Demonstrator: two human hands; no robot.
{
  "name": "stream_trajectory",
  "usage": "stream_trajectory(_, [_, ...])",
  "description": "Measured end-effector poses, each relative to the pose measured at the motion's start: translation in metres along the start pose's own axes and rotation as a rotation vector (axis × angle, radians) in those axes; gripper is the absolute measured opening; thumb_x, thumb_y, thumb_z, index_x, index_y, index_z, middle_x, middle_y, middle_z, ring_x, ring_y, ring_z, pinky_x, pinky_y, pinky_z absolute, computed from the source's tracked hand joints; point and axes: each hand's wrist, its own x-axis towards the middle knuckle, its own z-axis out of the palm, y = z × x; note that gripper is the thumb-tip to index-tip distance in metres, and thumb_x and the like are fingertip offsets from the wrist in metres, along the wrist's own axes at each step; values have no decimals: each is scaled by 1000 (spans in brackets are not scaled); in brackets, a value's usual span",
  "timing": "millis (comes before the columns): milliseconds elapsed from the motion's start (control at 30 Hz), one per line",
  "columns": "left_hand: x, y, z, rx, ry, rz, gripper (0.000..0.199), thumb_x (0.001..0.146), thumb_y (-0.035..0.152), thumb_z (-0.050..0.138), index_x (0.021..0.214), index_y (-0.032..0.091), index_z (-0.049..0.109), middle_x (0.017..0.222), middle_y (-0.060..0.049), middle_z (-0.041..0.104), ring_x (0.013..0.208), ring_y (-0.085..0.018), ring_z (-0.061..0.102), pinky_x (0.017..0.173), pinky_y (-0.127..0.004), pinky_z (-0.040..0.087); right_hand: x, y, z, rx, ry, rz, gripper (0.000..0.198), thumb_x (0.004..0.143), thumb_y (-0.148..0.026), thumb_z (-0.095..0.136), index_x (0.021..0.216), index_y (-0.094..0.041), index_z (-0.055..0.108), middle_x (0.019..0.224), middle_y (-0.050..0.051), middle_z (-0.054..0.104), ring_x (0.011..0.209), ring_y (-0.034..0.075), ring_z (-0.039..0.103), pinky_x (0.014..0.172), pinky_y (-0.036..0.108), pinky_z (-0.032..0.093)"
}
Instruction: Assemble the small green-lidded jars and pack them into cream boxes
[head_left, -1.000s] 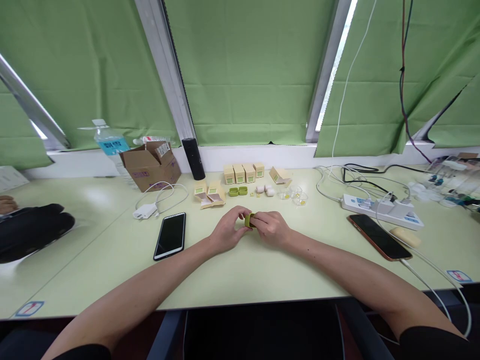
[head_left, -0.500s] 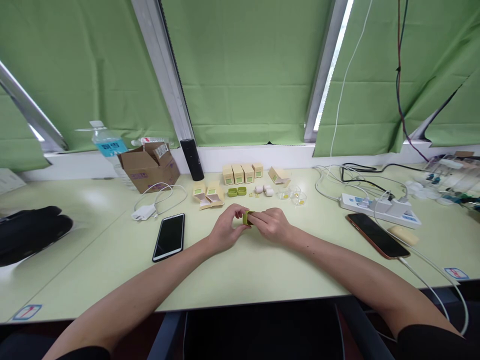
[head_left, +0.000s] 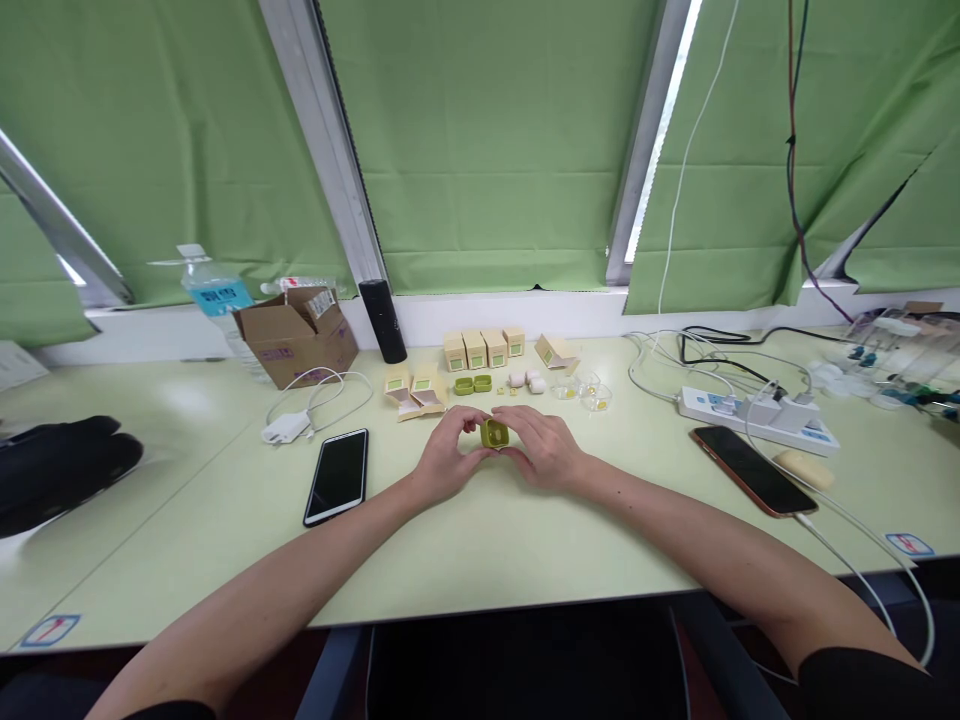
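Observation:
A small olive-green square case (head_left: 495, 434) is held above the table, its hollow inside facing me. My left hand (head_left: 451, 452) grips its left side between thumb and fingers. On the other side my right hand (head_left: 546, 448) has its fingers along the top edge and the thumb below. Beyond the hands, two similar green cases (head_left: 473, 384) sit side by side on the table. Next to them are tiny yellowish pieces (head_left: 506, 391), several pale pink rounded pieces (head_left: 527, 381) and several clear plastic pieces with yellow spots (head_left: 583, 391).
Several small cream boxes (head_left: 475, 350) stand in a row at the back, with opened boxes (head_left: 415, 388) at their left. A phone (head_left: 337, 476) lies left of my hands, another phone (head_left: 752, 470) right, near a power strip (head_left: 757, 420). A cardboard carton (head_left: 300, 340) stands behind.
The green case has turned so that its hollow side faces me. My right fingers have come out of its opening and now rest along its top edge.

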Motion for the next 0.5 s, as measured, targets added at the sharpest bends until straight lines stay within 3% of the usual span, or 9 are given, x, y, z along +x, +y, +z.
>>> stream_trajectory(133, [0,4,-1,-53,-4,-30,39,81,31,82,112,23,59,106,-5,67,88,-19,58,83,-35,52,-1,2,4,97,23,-7,33,102,-20,55,134,-18,49,117,14,74,106,24,72,72,34,63])
stream_trajectory(233, [3,7,-2,-156,22,-127,29,92,38,68,115,22,60,111,-7,68,92,-19,61,87,-35,52,-3,4,5,139,56,14,26,99,-18,59,125,-19,53,118,15,74,108,24,71,71,35,63])
stream_trajectory(333, [8,6,-2,-264,31,-295,25,97,44,58,101,20,66,98,-6,69,85,-18,61,76,-31,51,-2,4,6,133,81,7,19,99,-18,60,117,-20,56,116,15,74,106,25,71,73,37,64])
stream_trajectory(500, [13,6,-1,-522,-138,-513,34,81,49,76,82,16,68,72,-1,61,61,-12,49,58,-25,40,-2,3,7,91,87,-34,15,98,-17,61,113,-20,60,115,16,74,107,26,71,84,43,64])
